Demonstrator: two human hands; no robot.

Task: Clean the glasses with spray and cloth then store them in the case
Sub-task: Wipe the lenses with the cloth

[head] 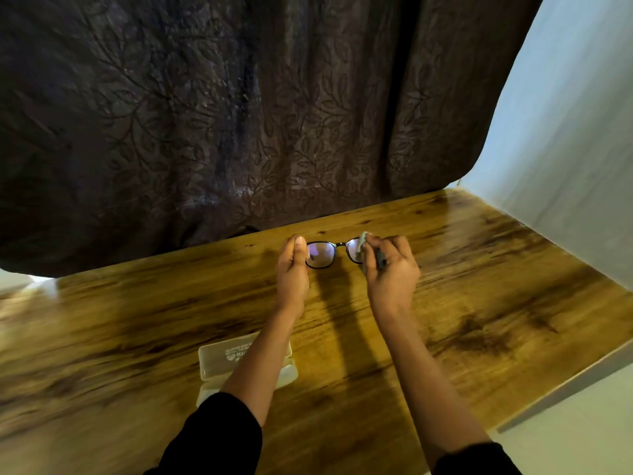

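Note:
Dark-framed glasses [323,253] are held up above the wooden table [479,286], lenses facing me. My left hand [293,269] pinches the frame's left end. My right hand [390,269] grips a grey cloth [361,246] folded over the right lens, which is mostly covered. An open white glasses case [222,359] lies on the table near me, partly hidden under my left forearm. I see no spray bottle.
A dark brown leaf-patterned curtain [222,114] hangs behind the table's far edge. A pale wall [565,132] runs along the right side. The table's right edge [565,382] slants toward me at the lower right.

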